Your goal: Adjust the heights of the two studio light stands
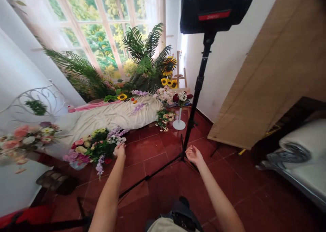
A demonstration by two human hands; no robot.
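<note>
My left hand (119, 150) is stretched forward with its fingers drawn together. In the view it meets the edge of a spray of white and lilac flowers (117, 137); whether it touches them or only lies in front I cannot tell, and anything in its fingers is hidden. That spray belongs to a large bunch of pink, cream and purple flowers (88, 147) beside the draped bed. My right hand (194, 154) is palm up, its fingers loosely curled and apart, with nothing seen in it. It appears just right of the black light stand (194, 109).
The stand's legs spread over the red tiled floor (155, 154), under a black lamp head (216, 11). A cream cloth (122, 113) covers the bed. Beyond are palm fronds (147, 52) and a white flower stand (179, 124). A tan blind (265, 72) and wrapped rolls (297, 150) are at right.
</note>
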